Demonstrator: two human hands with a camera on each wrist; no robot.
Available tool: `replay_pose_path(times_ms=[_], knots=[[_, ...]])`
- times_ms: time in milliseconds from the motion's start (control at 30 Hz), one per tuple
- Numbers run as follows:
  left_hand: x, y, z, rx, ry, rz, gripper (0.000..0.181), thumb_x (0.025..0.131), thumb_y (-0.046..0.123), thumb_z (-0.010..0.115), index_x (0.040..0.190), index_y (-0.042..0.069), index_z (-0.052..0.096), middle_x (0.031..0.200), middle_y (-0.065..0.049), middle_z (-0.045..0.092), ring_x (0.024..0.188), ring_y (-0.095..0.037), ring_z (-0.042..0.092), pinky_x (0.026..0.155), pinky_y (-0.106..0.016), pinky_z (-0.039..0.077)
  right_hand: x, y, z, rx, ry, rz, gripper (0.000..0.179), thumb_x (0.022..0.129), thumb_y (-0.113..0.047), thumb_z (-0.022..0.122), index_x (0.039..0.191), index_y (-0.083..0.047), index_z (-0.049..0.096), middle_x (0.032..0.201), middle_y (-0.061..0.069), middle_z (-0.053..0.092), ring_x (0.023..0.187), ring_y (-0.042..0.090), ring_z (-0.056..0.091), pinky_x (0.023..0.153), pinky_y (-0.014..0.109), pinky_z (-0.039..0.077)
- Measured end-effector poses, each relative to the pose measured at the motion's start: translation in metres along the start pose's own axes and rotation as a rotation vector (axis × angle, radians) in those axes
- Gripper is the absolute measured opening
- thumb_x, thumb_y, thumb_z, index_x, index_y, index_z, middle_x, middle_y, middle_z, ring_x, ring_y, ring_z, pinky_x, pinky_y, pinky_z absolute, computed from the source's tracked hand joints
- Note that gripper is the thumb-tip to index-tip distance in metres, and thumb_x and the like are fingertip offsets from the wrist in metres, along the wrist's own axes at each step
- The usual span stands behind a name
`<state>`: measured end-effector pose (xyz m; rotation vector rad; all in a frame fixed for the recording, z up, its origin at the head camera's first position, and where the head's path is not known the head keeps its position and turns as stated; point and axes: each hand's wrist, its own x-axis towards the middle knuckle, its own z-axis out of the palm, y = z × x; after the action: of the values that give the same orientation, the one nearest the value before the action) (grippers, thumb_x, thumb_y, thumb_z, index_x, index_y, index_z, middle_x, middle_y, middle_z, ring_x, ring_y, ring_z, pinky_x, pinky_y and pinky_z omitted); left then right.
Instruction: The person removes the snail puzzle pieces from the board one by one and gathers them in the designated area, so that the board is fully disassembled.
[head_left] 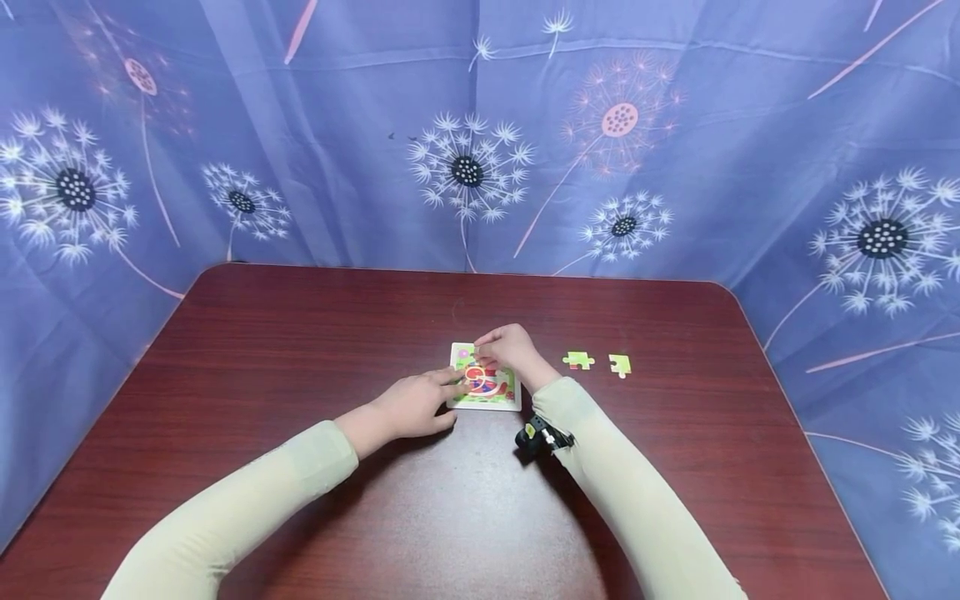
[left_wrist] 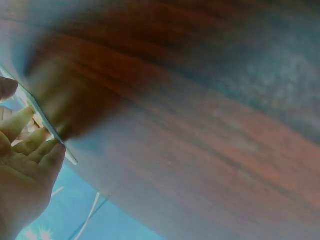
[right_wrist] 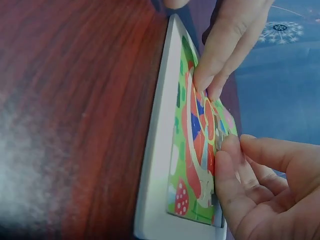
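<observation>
A small jigsaw puzzle in a white-rimmed tray (head_left: 486, 407) lies on the table, with a red, green and blue picture (right_wrist: 192, 165). My left hand (head_left: 416, 404) rests on its left side, fingers stretched over the picture; in the right wrist view the left fingertips (right_wrist: 205, 82) touch the pieces. My right hand (head_left: 512, 350) is over the tray's far right part. Its thumb and fingers (right_wrist: 227, 167) pinch what looks like a puzzle piece, mostly hidden by the fingers, at the picture's surface. The left wrist view shows my left hand (left_wrist: 30, 175) at the tray's edge.
Two loose green puzzle pieces, one with some red (head_left: 578, 360) and one plainer (head_left: 620, 365), lie right of the tray. A small black camera (head_left: 531, 440) hangs at my right wrist. Behind the dark red wooden table (head_left: 300, 333) hangs a blue dandelion-print curtain (head_left: 360, 150).
</observation>
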<state>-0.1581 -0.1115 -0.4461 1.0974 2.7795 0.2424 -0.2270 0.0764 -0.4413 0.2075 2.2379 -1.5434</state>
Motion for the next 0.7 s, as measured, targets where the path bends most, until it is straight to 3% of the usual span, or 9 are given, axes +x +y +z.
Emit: replay_pose_path(times_ms=[200,367,700], knots=[[-0.0011,-0.0005,-0.0001,-0.003,0.011,0.004,0.05,0.091,0.024,0.066,0.138,0.009,0.065,0.149,-0.017,0.058,0.138,-0.033,0.058,0.106,-0.047,0.054,0.0019,-0.0028,0.0021,-0.031,0.003,-0.03,0.018,0.092,0.001,0.068,0.107,0.01,0.073,0.079,0.012,0.074,0.059,0.007,0.062,0.064,0.023,0.06],[0.0003,-0.0012,-0.0005,-0.004,0.009,0.006,0.05,0.091,0.023,0.066,0.139,0.009,0.065,0.149,-0.017,0.058,0.137,-0.033,0.058,0.106,-0.046,0.054,0.0029,-0.0041,0.0019,-0.063,0.008,-0.031,0.016,0.092,-0.001,0.068,0.104,0.008,0.074,0.07,0.003,0.067,0.059,0.007,0.061,0.063,0.02,0.058],[0.0024,-0.0024,0.0021,-0.027,-0.001,-0.003,0.052,0.091,0.024,0.066,0.141,0.01,0.063,0.15,-0.016,0.057,0.139,-0.034,0.057,0.108,-0.048,0.053,0.003,-0.0025,0.0,-0.04,0.002,-0.042,0.016,0.093,0.002,0.066,0.104,0.011,0.072,0.071,0.006,0.07,0.058,0.006,0.061,0.062,0.019,0.059]])
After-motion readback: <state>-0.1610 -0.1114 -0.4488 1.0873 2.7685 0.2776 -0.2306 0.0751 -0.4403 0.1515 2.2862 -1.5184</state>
